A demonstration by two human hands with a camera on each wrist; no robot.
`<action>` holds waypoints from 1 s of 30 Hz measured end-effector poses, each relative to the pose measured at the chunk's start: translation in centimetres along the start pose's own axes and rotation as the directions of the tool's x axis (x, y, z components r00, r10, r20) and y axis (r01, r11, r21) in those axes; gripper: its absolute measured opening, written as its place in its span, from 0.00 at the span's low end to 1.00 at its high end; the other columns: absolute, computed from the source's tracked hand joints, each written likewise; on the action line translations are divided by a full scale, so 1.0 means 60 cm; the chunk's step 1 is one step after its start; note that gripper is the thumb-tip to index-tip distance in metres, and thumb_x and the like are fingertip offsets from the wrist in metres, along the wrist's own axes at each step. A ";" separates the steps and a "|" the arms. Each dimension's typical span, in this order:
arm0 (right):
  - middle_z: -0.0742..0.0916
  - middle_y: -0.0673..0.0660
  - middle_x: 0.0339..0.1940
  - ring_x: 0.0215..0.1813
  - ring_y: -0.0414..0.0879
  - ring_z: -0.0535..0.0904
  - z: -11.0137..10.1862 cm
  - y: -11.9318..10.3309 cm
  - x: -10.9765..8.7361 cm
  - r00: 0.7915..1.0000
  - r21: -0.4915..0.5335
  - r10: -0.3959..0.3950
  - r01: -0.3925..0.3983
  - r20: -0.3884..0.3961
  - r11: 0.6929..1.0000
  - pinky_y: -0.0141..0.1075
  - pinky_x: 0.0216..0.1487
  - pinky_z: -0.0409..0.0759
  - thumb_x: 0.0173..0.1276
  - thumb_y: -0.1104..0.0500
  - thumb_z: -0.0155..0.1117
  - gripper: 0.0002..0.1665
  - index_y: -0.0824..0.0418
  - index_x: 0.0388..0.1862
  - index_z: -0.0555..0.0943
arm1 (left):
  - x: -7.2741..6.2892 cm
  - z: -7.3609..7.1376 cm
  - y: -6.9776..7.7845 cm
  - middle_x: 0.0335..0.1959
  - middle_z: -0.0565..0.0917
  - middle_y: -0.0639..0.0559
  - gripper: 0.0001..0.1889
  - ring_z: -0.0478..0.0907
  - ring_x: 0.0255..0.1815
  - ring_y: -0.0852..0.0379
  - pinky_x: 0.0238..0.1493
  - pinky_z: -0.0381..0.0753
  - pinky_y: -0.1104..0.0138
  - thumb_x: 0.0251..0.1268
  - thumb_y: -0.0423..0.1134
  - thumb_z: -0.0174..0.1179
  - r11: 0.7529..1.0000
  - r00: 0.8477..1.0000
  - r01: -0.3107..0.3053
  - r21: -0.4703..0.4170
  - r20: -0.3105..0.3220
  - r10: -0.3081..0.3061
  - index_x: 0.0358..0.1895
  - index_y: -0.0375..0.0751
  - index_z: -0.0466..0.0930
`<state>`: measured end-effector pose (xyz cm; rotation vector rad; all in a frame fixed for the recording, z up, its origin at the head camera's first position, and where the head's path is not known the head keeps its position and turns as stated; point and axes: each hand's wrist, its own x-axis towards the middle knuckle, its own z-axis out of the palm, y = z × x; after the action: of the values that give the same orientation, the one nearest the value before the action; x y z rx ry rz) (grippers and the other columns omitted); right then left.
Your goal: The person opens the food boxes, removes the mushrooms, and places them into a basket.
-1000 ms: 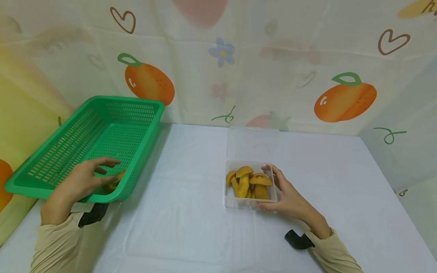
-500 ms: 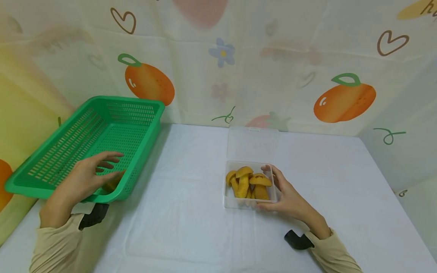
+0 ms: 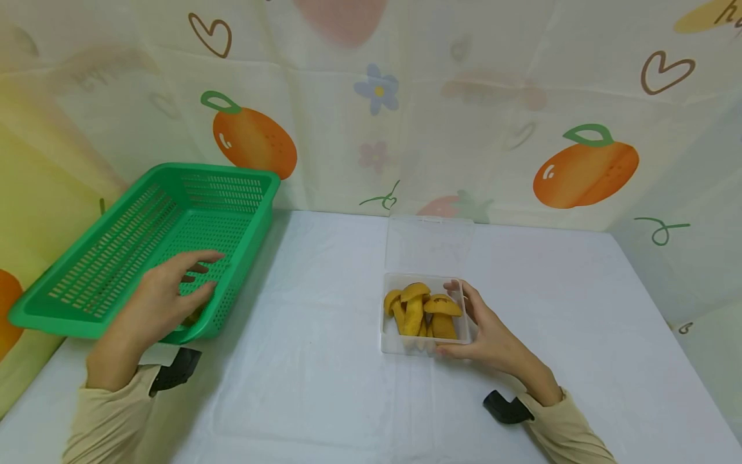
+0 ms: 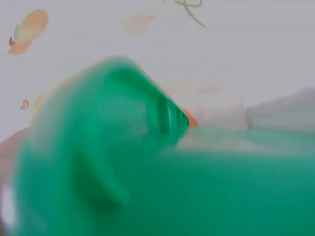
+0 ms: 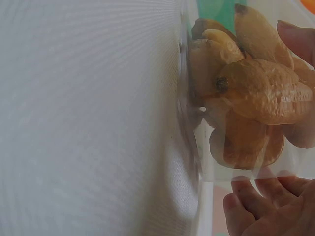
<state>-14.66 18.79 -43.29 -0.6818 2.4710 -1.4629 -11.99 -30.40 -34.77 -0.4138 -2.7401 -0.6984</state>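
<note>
A green plastic basket point(image 3: 203, 235) stands on the left of the table, and its blurred edge fills much of the left wrist view. My left hand point(image 3: 162, 296) hovers over its near end, thumb and fingers apart with nothing between them. Below the thumb a yellowish-brown mushroom point(image 3: 193, 317) shows in the basket's near corner, mostly hidden by the hand. My right hand point(image 3: 493, 335) grips the right side of a clear plastic box point(image 3: 400, 347), thumb at the front and fingers behind. Several yellow-brown mushrooms point(image 3: 414, 316) lie inside; the right wrist view shows them through the wall point(image 5: 246, 137).
The box's clear lid point(image 3: 429, 243) is folded back toward the rear. A white cloth point(image 3: 301, 380) covers the table. A printed curtain point(image 3: 464, 129) hangs along the back edge and both sides.
My left hand has moved up and to the right above the basket, its thumb and fingers spreading wider. The right hand and the box have stayed in place.
</note>
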 end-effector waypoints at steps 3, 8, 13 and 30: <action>0.64 0.63 0.77 0.80 0.61 0.55 0.001 0.000 0.000 1.000 -0.005 -0.004 0.004 -0.002 1.000 0.63 0.75 0.53 0.50 0.57 0.82 0.65 0.63 0.78 0.49 | 0.002 0.004 0.014 0.53 0.81 0.41 0.26 0.76 0.47 0.53 0.42 0.71 0.78 0.58 0.26 0.67 1.000 0.999 -0.008 -0.003 -0.034 0.008 0.62 0.40 0.76; 0.64 0.63 0.77 0.79 0.61 0.55 0.001 0.001 0.000 1.000 -0.008 -0.010 0.010 -0.003 1.000 0.64 0.75 0.53 0.51 0.56 0.82 0.64 0.63 0.77 0.50 | 0.009 0.017 0.032 0.51 0.82 0.40 0.28 0.75 0.47 0.48 0.43 0.70 0.73 0.52 0.23 0.71 0.996 0.992 -0.085 -0.011 -0.090 0.084 0.59 0.38 0.78; 0.64 0.64 0.76 0.79 0.62 0.55 0.001 0.003 0.000 1.000 -0.008 -0.015 0.015 -0.005 1.000 0.65 0.75 0.52 0.51 0.57 0.82 0.63 0.61 0.77 0.50 | 0.019 0.034 0.054 0.49 0.83 0.42 0.26 0.77 0.46 0.50 0.45 0.70 0.79 0.48 0.21 0.72 0.984 0.978 -0.177 -0.012 -0.118 0.175 0.55 0.37 0.80; 0.63 0.63 0.78 0.79 0.64 0.55 0.001 0.002 0.000 1.000 -0.036 -0.003 0.002 -0.010 0.999 0.63 0.75 0.54 0.51 0.55 0.82 0.66 0.60 0.79 0.48 | 0.045 0.075 0.125 0.54 0.83 0.48 0.21 0.80 0.55 0.50 0.54 0.80 0.62 0.58 0.25 0.67 0.969 0.976 -0.215 -0.119 0.003 0.217 0.56 0.41 0.80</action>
<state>-14.65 18.81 -43.39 -0.6860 2.5104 -1.4300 -12.81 -21.27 -34.52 -0.7354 -2.6221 -0.8035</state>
